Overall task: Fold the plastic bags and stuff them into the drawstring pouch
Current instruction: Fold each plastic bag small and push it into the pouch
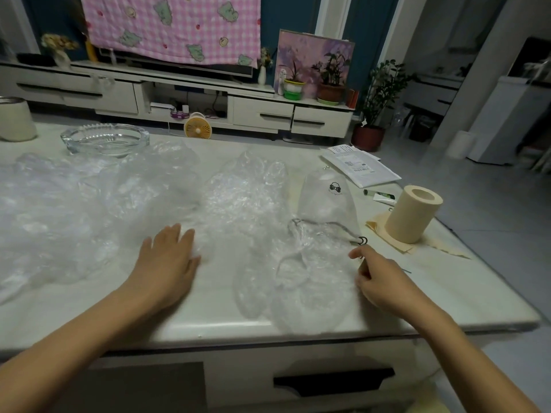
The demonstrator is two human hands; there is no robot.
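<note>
Your left hand (pixel 171 257) lies flat, fingers straight, on the bags (pixel 89 210) near the worktop's (pixel 208 311) front edge. Your right hand (pixel 384 281) is curled beside the pouch (pixel 328 201) cord (pixel 362 240), right of centre. It cannot be told whether it pinches the cord.

- The room is dim, with a cool, greyish cast; the far corners fall darker.
- A mild sheen lies along the pale worktop's (pixel 208 308) near edge.
- The crumpled plastic bags (pixel 238 204) glint white.
- Shadows are faint and soft-edged.
- Straight lines bow toward the edges of the view; the left hand (pixel 170 260) is slightly blurred.
</note>
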